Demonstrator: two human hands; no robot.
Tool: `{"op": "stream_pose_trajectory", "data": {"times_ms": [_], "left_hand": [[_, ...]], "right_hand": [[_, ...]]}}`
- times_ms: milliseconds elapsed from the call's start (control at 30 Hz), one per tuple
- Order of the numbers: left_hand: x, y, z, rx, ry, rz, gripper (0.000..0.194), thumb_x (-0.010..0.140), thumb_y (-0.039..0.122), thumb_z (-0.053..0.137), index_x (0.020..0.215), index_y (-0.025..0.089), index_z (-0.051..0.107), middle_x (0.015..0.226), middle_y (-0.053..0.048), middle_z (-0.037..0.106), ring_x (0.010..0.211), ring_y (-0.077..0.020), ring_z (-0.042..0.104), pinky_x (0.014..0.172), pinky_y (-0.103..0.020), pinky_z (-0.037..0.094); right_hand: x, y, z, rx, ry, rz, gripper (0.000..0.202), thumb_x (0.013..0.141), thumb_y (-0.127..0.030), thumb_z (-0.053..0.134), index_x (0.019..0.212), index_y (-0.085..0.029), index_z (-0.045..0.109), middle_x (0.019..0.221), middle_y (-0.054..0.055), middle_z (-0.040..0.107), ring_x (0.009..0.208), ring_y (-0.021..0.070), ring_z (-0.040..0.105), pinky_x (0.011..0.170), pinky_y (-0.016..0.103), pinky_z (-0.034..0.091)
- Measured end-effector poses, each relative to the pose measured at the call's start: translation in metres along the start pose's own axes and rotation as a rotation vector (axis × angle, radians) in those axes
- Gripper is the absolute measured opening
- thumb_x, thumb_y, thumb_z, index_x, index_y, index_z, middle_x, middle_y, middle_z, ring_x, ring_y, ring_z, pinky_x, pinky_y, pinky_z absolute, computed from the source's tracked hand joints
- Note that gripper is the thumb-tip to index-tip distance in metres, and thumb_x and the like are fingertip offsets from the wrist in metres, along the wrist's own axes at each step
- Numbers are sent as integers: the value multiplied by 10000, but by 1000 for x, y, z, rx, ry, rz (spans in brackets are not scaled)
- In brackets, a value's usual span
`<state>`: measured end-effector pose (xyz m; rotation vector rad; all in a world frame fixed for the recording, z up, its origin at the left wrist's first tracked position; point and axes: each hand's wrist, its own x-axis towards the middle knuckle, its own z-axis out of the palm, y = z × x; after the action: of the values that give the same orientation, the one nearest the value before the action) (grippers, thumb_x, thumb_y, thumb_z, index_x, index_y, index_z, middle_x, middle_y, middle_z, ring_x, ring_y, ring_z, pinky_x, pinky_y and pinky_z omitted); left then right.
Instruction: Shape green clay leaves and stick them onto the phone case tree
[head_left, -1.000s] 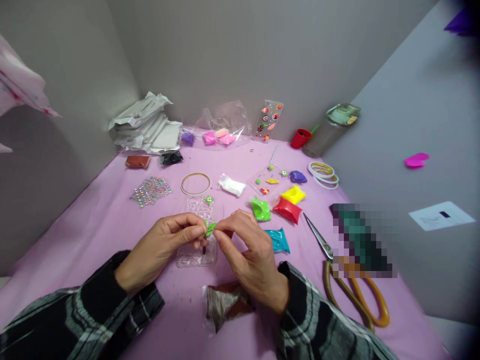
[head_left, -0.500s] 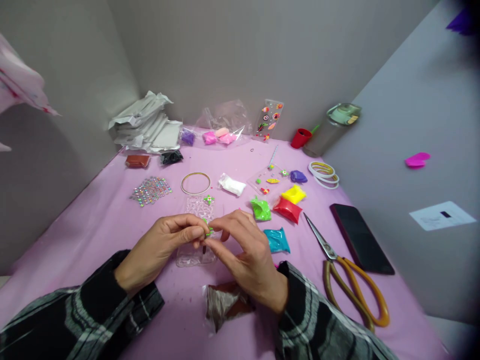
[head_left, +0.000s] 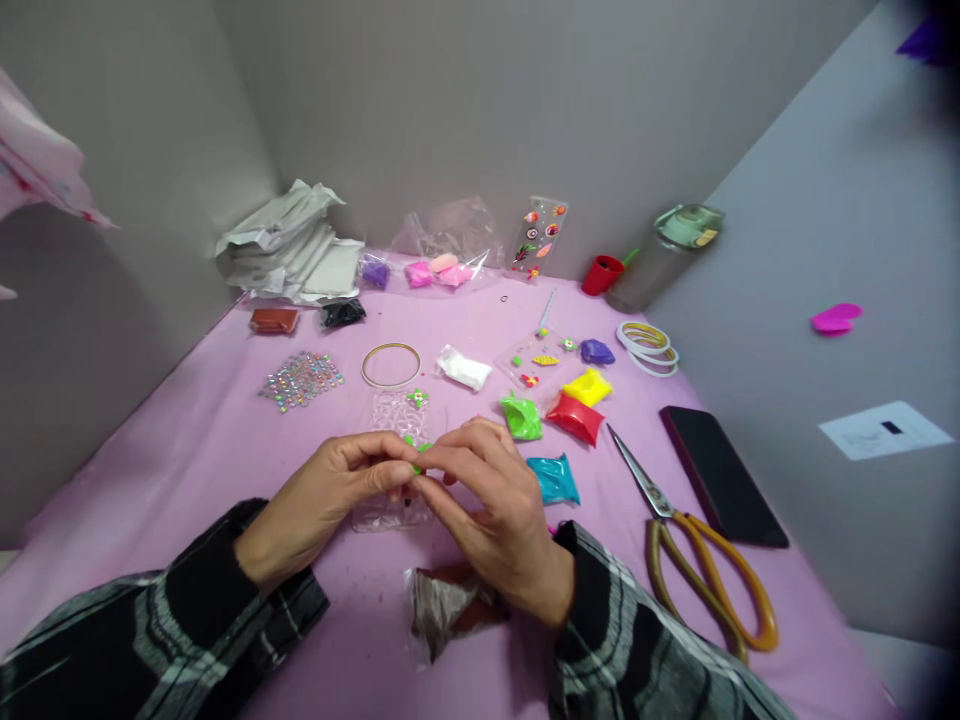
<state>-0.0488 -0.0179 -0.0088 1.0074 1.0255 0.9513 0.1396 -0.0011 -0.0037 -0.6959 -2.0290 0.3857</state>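
Note:
Over a clear patterned plastic piece (head_left: 375, 518), my left hand (head_left: 330, 490) and my right hand (head_left: 491, 490) meet at their fingertips. Both pinch a small bright green clay piece (head_left: 417, 462), whose exact shape the fingers partly hide. Just below the fingertips shows a small dark brown bit; I cannot tell whether it is held. A green and white clay flower (head_left: 418, 398) lies at the far end of the clear piece. Near my right wrist is an opened brown clay packet (head_left: 450, 610). An opened green packet (head_left: 520, 416) lies beyond my right hand.
Scissors (head_left: 660, 510) and a phone (head_left: 724, 475) lie to the right. Red (head_left: 576, 417), yellow (head_left: 587, 387) and blue (head_left: 555, 479) packets sit nearer. Gems (head_left: 301, 381), a bangle (head_left: 391, 366) and a white packet (head_left: 463, 368) lie farther back. A bottle (head_left: 660, 260) stands back right.
My right fingers have closed in on the green clay piece, pressing it against my left fingertips. Less of the brown bit below shows. Things on the table stay in place.

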Motion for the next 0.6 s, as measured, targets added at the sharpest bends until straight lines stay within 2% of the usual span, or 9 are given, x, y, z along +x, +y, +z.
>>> {"op": "stream_pose_trajectory", "data": {"times_ms": [333, 600], "left_hand": [[-2, 4, 1, 24, -3, -33, 216, 820, 388, 767, 874, 179, 775, 769, -10, 671, 764, -158, 584, 735, -263, 451], [-3, 4, 2, -9, 10, -56, 254, 802, 389, 786, 942, 178, 789, 845, -37, 717, 796, -179, 615, 754, -281, 471]], "right_hand": [[-2, 0, -1, -8, -21, 21, 185, 948, -170, 640, 1129, -197, 665, 937, 50, 667, 891, 182, 612, 852, 398, 492], [-1, 0, -1, 3, -19, 27, 183, 963, -146, 605, 1123, -191, 680, 940, 62, 681, 886, 186, 615, 833, 402, 497]]}}
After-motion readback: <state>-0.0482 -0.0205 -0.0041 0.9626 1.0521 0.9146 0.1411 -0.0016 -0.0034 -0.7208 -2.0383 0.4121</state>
